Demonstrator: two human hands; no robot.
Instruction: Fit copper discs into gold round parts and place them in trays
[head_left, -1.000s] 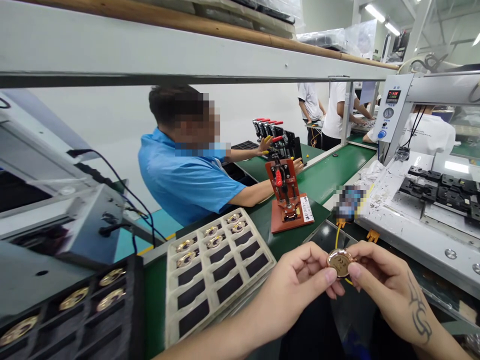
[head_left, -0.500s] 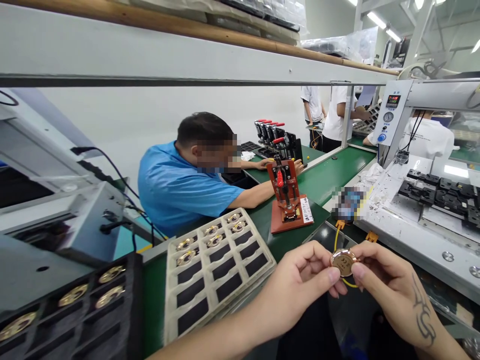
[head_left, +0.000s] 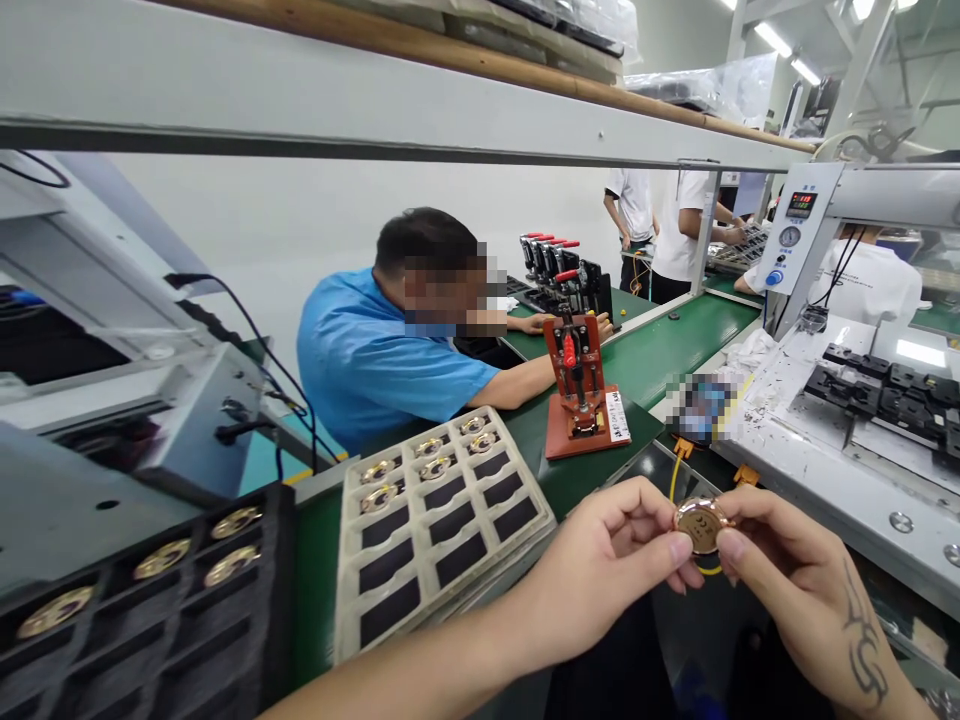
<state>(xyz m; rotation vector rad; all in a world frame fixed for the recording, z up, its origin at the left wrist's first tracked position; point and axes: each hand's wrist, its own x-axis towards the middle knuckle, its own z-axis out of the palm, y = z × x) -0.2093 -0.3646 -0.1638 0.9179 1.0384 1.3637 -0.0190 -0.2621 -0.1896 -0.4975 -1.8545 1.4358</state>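
Item: round copper-coloured disc, small, stamped face toward the camera, held in the air just above the near edge of the bench. A thin yellow wire shows behind it; whether it is joined to the disc cannot be told.

Grip: left hand and right hand both closed on the disc, thumb and fingertips pinching its rim from opposite sides.

Step, as judged: inspection or orienting of a single piece between pick-up and placement. The next move would call for one hand to let go while the other keeps the rim pinched, and for the disc to go flat into a pocket.

Nearby: beige compartment tray, left of the hands, discs in its far pockets, near pockets dark. Black tray, further left, with several discs.

Surface: green conveyor belt carrying a red toggle-clamp fixture. White machine bed on the right with black jigs; control box with a lit display above.

Room: factory line; a person in a blue shirt seated across the belt, others in white further back; a shelf overhead.
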